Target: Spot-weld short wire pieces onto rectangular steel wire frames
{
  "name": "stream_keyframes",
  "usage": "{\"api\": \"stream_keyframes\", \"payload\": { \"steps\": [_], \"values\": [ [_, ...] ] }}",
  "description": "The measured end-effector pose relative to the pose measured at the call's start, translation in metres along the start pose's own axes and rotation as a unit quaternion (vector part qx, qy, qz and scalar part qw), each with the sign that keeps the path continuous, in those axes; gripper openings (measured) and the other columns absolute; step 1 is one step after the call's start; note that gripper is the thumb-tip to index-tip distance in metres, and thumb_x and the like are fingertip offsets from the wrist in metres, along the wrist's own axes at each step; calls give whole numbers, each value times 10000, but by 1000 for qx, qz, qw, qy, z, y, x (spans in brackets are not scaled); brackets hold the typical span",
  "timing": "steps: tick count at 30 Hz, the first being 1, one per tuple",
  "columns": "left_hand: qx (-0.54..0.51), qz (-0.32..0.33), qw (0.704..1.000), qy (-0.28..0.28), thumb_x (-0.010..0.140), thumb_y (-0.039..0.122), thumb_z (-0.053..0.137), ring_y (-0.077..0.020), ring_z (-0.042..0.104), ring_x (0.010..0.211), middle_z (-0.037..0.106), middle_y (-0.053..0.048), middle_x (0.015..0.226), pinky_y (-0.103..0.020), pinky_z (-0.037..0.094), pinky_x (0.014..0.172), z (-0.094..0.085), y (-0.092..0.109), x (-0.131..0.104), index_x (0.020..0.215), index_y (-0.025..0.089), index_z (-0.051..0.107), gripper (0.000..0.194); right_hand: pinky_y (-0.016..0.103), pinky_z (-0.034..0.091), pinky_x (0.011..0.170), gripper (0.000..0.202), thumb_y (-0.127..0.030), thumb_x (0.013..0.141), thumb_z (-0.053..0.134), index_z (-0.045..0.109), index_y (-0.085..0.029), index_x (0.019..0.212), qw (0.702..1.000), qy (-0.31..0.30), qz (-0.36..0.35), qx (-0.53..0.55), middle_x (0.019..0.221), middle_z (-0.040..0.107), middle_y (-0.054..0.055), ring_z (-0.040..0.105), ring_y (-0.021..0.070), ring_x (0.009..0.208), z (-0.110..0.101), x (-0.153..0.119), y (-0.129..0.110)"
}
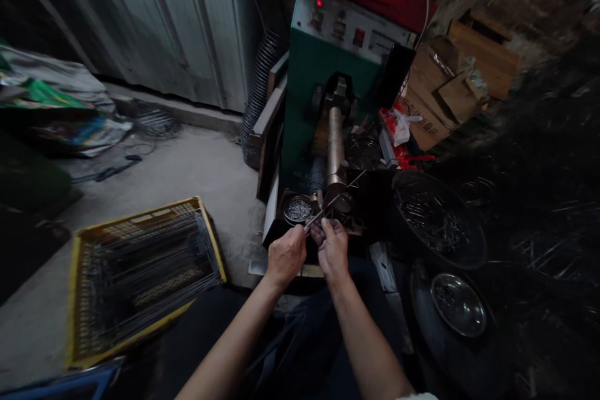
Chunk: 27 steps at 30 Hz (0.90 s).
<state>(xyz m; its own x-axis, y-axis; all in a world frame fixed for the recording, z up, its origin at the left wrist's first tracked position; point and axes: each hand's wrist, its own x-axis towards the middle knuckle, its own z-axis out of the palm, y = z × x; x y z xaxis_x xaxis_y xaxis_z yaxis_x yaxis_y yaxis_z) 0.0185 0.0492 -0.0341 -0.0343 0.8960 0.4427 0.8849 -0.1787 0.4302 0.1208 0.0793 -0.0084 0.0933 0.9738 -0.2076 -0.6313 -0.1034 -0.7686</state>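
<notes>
My left hand (287, 255) is closed on a thin metal rod (316, 217) that slants up and to the right. Beside it, my right hand (334, 246) has its thumb and fingers pinched together at the same rod. Just beyond both hands stands a green machine (302, 69), with a thick metal cylinder (336, 144) pointing down towards me. The rod's far part lies close under the cylinder's end; whether they touch I cannot tell. Left of the rod, a round dish (297, 208) holds many small shiny metal pieces.
A yellow crate (140, 215) of bent wire pieces sits on the floor at left. To the right are a dark basin (473, 244) of metal pieces and a shiny metal bowl (473, 309). Cardboard boxes (422, 97) stand behind. A coiled hose (257, 87) leans by the machine.
</notes>
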Motion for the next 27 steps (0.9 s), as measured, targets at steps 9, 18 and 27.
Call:
{"api": "stream_keyframes", "payload": {
  "steps": [9,18,27],
  "values": [
    [-5,-1,1000,5,1014,222,355,-204,629,613,641,-49,703,-321,336,530,3,-2,3,773,201,525,296,239,588,668,286,-275,704,804,560,-183,823,1000,5,9,4,792,739,22,732,156,735,3,3,-1],
    [-10,25,1000,-12,1021,246,349,-202,635,621,648,-47,690,-309,333,533,0,-5,12,791,214,506,281,219,519,557,299,-406,717,781,598,-174,765,991,0,-37,-126,674,688,-16,643,120,571,-10,11,-8],
    [-34,51,998,-18,1025,237,361,-199,640,635,649,-45,683,-301,339,555,9,-5,38,793,204,499,271,170,382,425,346,-439,645,812,604,-167,693,987,22,-57,-150,528,592,-50,496,70,445,-15,24,-23]
  ]
}}
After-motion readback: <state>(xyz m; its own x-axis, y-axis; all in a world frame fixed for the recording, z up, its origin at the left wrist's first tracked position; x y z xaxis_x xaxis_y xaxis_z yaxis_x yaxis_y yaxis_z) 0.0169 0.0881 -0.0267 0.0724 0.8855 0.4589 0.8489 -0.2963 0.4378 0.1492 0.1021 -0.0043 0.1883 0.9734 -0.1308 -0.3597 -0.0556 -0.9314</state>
